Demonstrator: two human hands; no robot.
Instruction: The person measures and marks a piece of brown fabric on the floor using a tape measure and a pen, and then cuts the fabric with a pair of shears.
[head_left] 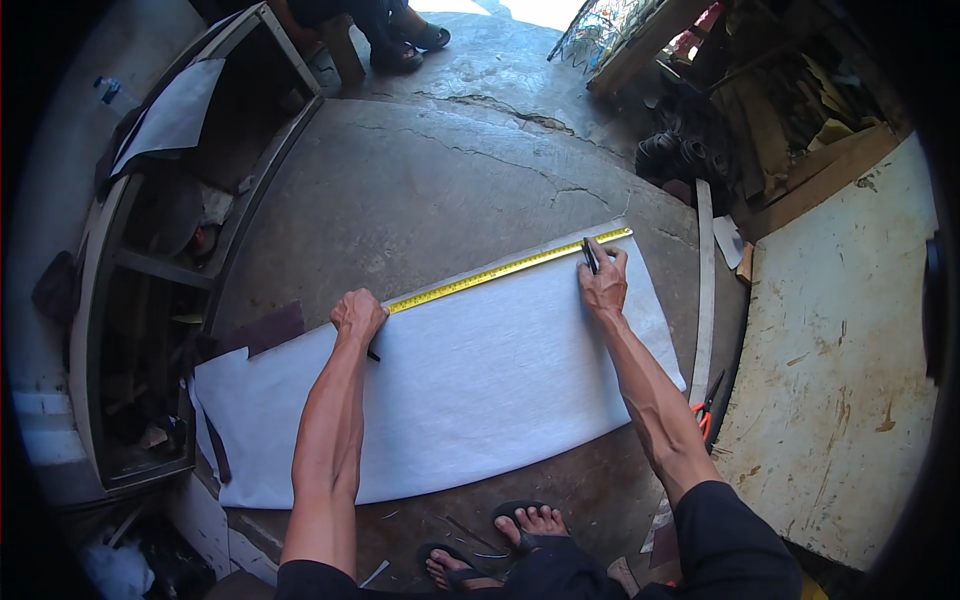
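Observation:
A white sheet (480,400) of fabric-like material lies spread on the floor in front of me. Along its far edge runs the extended yellow blade of a tape measure (490,273). My left hand (359,315) is closed in a fist at the blade's left end; the case is mostly hidden in it, with a short black strap hanging below. Near the right end of the blade, my right hand (604,282) pinches a dark pen (589,256), held upright close to the tape's lower edge.
An open-fronted cabinet (150,262) stands left. Right are a long pale strip (705,290), orange-handled scissors (704,420) and a stained white board (830,390). Dark footwear (675,155) is piled beyond. Another person's feet (400,52) are at the far side; my sandalled feet (530,525) are near.

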